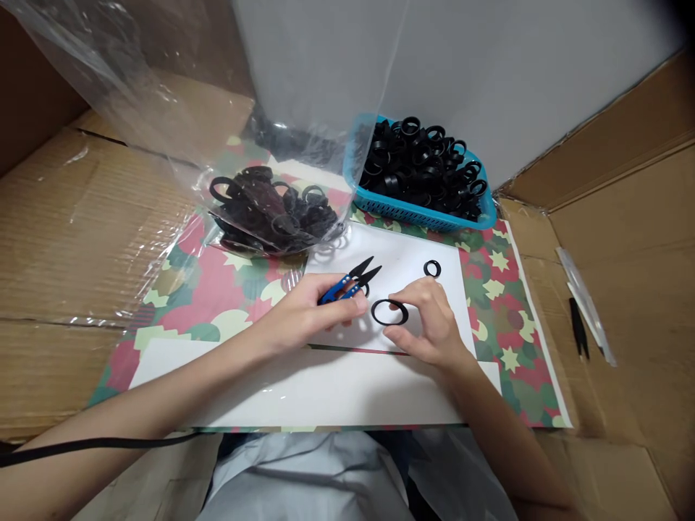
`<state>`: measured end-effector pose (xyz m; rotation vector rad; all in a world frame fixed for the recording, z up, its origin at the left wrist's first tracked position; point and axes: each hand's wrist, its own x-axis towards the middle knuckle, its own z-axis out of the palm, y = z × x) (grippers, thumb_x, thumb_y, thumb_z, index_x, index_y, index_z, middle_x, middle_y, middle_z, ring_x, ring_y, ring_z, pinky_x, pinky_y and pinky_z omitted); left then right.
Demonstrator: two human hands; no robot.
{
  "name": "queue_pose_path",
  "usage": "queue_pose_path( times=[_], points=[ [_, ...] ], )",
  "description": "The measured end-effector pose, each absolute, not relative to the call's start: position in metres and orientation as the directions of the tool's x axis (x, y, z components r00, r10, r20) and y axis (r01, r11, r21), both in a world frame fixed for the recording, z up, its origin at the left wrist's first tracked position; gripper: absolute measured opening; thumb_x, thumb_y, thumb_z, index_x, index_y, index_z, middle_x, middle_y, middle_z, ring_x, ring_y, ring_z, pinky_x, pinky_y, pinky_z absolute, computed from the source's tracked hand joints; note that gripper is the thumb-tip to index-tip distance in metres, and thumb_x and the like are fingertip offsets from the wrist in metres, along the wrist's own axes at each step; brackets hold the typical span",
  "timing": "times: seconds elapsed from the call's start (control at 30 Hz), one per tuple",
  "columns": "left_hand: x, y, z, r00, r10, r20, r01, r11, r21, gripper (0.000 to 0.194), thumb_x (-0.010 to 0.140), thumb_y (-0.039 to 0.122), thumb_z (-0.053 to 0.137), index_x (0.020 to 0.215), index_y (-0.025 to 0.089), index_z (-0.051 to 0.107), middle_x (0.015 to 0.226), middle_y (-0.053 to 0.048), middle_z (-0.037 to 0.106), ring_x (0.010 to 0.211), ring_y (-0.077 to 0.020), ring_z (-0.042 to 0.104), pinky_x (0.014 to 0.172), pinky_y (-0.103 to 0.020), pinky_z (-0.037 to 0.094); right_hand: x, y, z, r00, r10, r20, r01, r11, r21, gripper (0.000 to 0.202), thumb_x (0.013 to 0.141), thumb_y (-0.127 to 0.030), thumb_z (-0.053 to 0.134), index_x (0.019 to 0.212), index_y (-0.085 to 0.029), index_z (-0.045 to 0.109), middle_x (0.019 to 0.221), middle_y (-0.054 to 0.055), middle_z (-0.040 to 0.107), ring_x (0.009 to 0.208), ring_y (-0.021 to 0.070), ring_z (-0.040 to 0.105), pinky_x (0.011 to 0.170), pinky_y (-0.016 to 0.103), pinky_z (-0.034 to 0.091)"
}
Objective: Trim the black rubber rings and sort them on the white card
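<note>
My left hand (315, 307) is closed around blue-handled thread snips (337, 289), whose two dark blades point up and to the right, apart from each other. Part of another black ring (365, 289) shows just behind the snips; whether that hand touches it, I cannot tell. Between the thumb and fingers of my right hand (428, 322) is a thin black ring (373, 312), held above the white paper (405, 250). A smaller-looking black ring (432, 268) lies on the paper, a little beyond my right hand.
A blue plastic basket (418, 213) heaped with black rings stands at the back. Left of it, a clear plastic bag (179, 145) holds more black rings. Black tweezers (578, 329) lie on cardboard at the right. Cardboard walls (624, 217) and a camouflage-patterned sheet (513, 318) surround the paper.
</note>
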<state>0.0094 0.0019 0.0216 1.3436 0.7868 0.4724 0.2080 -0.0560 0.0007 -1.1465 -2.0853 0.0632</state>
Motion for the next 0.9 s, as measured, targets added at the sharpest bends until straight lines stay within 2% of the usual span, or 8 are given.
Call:
queue_pose_path(
  times=[0.17, 0.27, 0.4, 0.47, 0.6, 0.7, 0.83, 0.9],
  points=[
    [0.011, 0.000, 0.020, 0.716, 0.663, -0.218, 0.158, 0.150, 0.976, 0.026, 0.075, 0.038, 0.060, 0.069, 0.013, 0.055, 0.055, 0.005, 0.043, 0.050, -0.0063, 0.035, 0.047, -0.018, 0.027, 0.204, -0.056, 0.000, -0.361, 0.749, 0.555, 0.687, 0.616, -0.386, 0.026, 0.088, -0.043, 0.048, 0.091, -0.018, 0.054, 0.070, 0.002, 0.058, 0.067, 0.0165, 0.049, 0.062, 0.031, 0.038],
    [0.012, -0.001, 0.018, 0.710, 0.670, -0.216, 0.163, 0.143, 0.976, 0.022, 0.074, 0.034, 0.059, 0.067, 0.014, 0.054, 0.055, 0.005, 0.041, 0.051, -0.0067, 0.034, 0.048, -0.019, 0.026, 0.204, -0.056, 0.000, -0.382, 0.783, 0.492, 0.680, 0.598, -0.423, 0.031, 0.088, -0.048, 0.048, 0.093, -0.018, 0.055, 0.073, 0.003, 0.059, 0.068, 0.0172, 0.050, 0.063, 0.032, 0.038],
    [0.013, -0.001, 0.017, 0.685, 0.704, -0.190, 0.157, 0.112, 0.981, 0.024, 0.075, 0.035, 0.058, 0.064, 0.014, 0.051, 0.055, 0.005, 0.040, 0.051, -0.0066, 0.032, 0.048, -0.019, 0.025, 0.202, -0.058, 0.004, -0.396, 0.831, 0.391, 0.644, 0.555, -0.527, 0.041, 0.091, -0.054, 0.033, 0.094, -0.019, 0.054, 0.077, 0.004, 0.061, 0.072, 0.0174, 0.051, 0.065, 0.032, 0.041],
    [0.014, -0.001, 0.016, 0.687, 0.705, -0.177, 0.153, 0.097, 0.983, 0.024, 0.075, 0.034, 0.058, 0.064, 0.013, 0.052, 0.056, 0.005, 0.041, 0.053, -0.0071, 0.034, 0.050, -0.019, 0.026, 0.200, -0.060, 0.006, -0.361, 0.869, 0.338, 0.628, 0.494, -0.601, 0.040, 0.093, -0.052, 0.030, 0.091, -0.019, 0.054, 0.078, 0.003, 0.061, 0.074, 0.0165, 0.052, 0.067, 0.031, 0.043],
    [0.013, -0.002, 0.016, 0.695, 0.699, -0.168, 0.128, 0.110, 0.986, 0.019, 0.076, 0.030, 0.059, 0.068, 0.013, 0.056, 0.058, 0.004, 0.047, 0.056, -0.0073, 0.039, 0.053, -0.019, 0.029, 0.194, -0.064, 0.007, -0.262, 0.937, 0.232, 0.625, 0.348, -0.699, 0.021, 0.092, -0.035, 0.041, 0.086, -0.020, 0.054, 0.076, 0.001, 0.059, 0.073, 0.0141, 0.055, 0.064, 0.027, 0.044],
    [0.012, -0.004, 0.014, 0.708, 0.681, -0.186, 0.117, 0.147, 0.982, 0.024, 0.079, 0.034, 0.057, 0.068, 0.013, 0.057, 0.057, 0.004, 0.048, 0.053, -0.0070, 0.040, 0.050, -0.019, 0.030, 0.192, -0.066, 0.004, -0.200, 0.963, 0.181, 0.600, 0.267, -0.755, 0.018, 0.091, -0.025, 0.041, 0.078, -0.020, 0.054, 0.071, 0.000, 0.058, 0.068, 0.0129, 0.055, 0.062, 0.025, 0.044],
    [0.010, -0.003, 0.014, 0.697, 0.688, -0.200, 0.077, 0.205, 0.976, 0.044, 0.088, 0.045, 0.037, 0.075, 0.012, 0.062, 0.058, 0.000, 0.054, 0.046, -0.0080, 0.040, 0.045, -0.022, 0.031, 0.193, -0.066, 0.005, -0.165, 0.969, 0.186, 0.609, 0.248, -0.753, 0.023, 0.089, -0.022, 0.041, 0.068, -0.020, 0.051, 0.063, -0.001, 0.056, 0.061, 0.0123, 0.053, 0.058, 0.025, 0.041],
    [0.009, -0.002, 0.017, 0.676, 0.715, -0.179, 0.111, 0.141, 0.984, 0.047, 0.090, 0.045, 0.033, 0.077, 0.011, 0.064, 0.057, -0.001, 0.055, 0.045, -0.0085, 0.041, 0.045, -0.022, 0.033, 0.195, -0.065, 0.007, -0.150, 0.964, 0.222, 0.630, 0.266, -0.730, 0.023, 0.088, -0.020, 0.043, 0.066, -0.020, 0.050, 0.061, -0.001, 0.055, 0.059, 0.0119, 0.052, 0.056, 0.025, 0.040]
  ],
)
